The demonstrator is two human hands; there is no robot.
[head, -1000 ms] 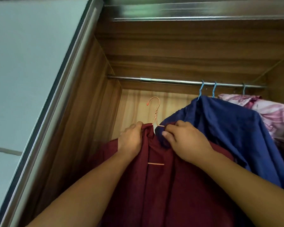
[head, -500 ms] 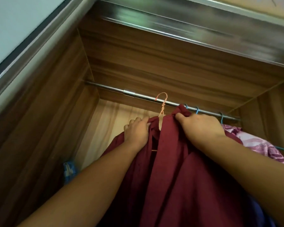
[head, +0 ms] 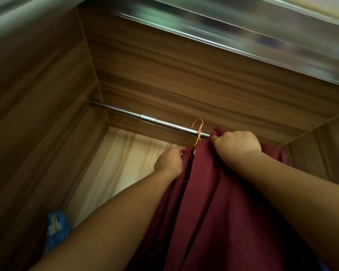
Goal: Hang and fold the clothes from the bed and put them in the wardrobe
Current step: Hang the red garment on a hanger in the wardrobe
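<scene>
A maroon shirt (head: 213, 202) hangs from an orange wire hanger (head: 198, 130) whose hook sits at the metal wardrobe rod (head: 164, 124). My left hand (head: 169, 161) grips the shirt's left collar side just below the hook. My right hand (head: 236, 145) grips the right collar and shoulder cloth, raised up against the rod. The hanger's shoulders are hidden inside the shirt.
Wooden wardrobe walls (head: 47, 133) close in on the left, with the wooden top panel (head: 184, 75) above and the metal door track (head: 243, 36) overhead. A blue object (head: 55, 229) lies low at the left. Bare rod stretches left of the hook.
The shirt and hanger rose from below the rod until the hook reached it. Both hands went up with the collar, and my view tilted upward, so the blue and pink clothes left the view.
</scene>
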